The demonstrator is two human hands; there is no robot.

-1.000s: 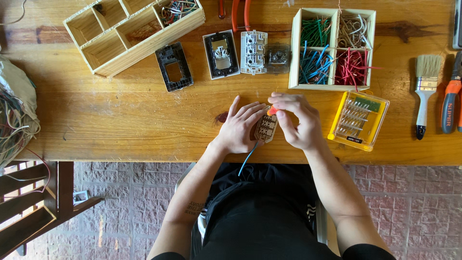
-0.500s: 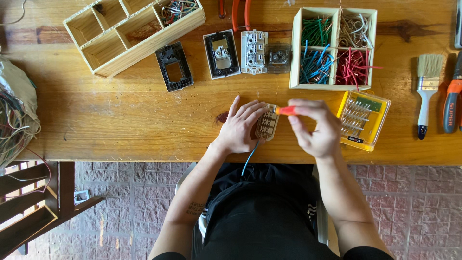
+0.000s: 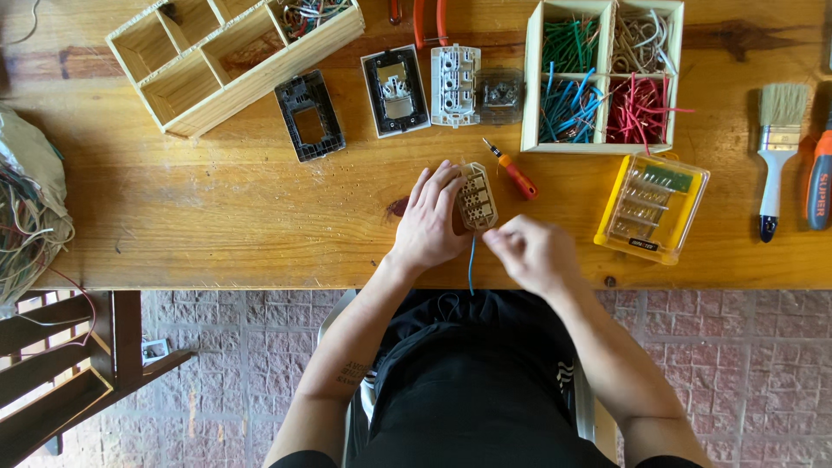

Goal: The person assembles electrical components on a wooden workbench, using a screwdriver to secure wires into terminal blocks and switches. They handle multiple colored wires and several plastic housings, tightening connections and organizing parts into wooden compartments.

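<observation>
While my left hand (image 3: 431, 217) lies open, fingers flat against the side of the beige switch module (image 3: 476, 196) to pin it on the desk (image 3: 217, 217), my right hand (image 3: 530, 251) is curled shut just below and to the right of it, pinching the blue wire (image 3: 471, 264) that drops from the module's bottom edge past the desk's front. Exactly where the fingertips meet the wire is hidden, so I can't swear to the grip.

Orange-handled screwdriver (image 3: 513, 171) is lying loose just above the right hand, tip pointing up-left, almost touching the module's far corner. Further up from both hands: a black frame (image 3: 309, 115), a white-framed socket plate (image 3: 395, 91), a white switch block (image 3: 456, 85) and a clear cover (image 3: 501, 94). Wooden box of cut wires (image 3: 604, 78) sits up-right, yellow bit case (image 3: 651, 206) just right of the right hand, paintbrush (image 3: 776, 147) well off to the right.

What worries me: the left hand only presses from one side, so a firm tug on that wire could slide or tip the module, or pull the wire out of its terminal if the screw's not tight. The screwdriver's also close enough that a knuckle could send it rolling.
</observation>
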